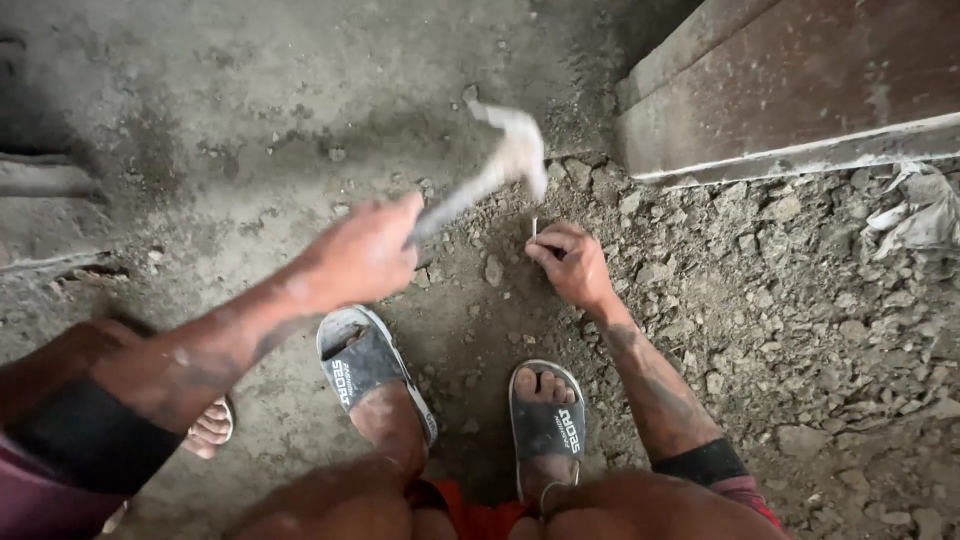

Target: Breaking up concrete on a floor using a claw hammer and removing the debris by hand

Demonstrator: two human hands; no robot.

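Observation:
My left hand [360, 255] grips the handle of a hammer [515, 150], whose blurred metal head is raised above the ground. My right hand [572, 265] pinches a thin nail [534, 228] and holds it upright against the dusty concrete floor, just below and right of the hammer head. Both forearms are dusty. I am crouching, with my feet in grey sandals [365, 365] just behind my hands.
A reddish-brown wooden beam [790, 80] lies at the upper right. Broken concrete rubble [800, 300] covers the ground on the right, with a crumpled pale scrap [920, 215] at the edge. Bare toes of another foot [210, 425] show at the lower left.

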